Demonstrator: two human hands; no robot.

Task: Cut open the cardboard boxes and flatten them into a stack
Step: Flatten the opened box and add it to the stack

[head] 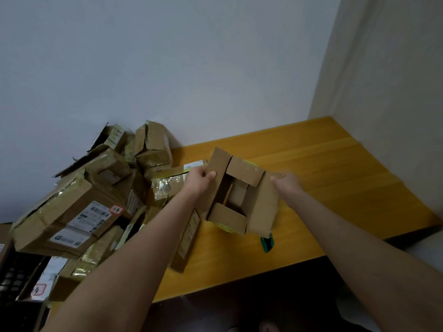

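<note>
While outstretched, both hands (left hand [200,176], right hand [286,183]) grip box [261,207].

Heaped at left on the table [335,168], against the wall [191,68]: pile of boxes [91,200]; just right, opened box [261,207] between left hand [200,179] and right hand [286,185].

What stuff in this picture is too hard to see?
All in the head view:
- Green thing: mostly hidden under the open box, so I cannot tell what it is.
- Shipping label: print too small to read.
- Right hand: blurred, fingers hidden behind the box's flap.
- Dark gridded thing: cut off by the left edge.
</note>
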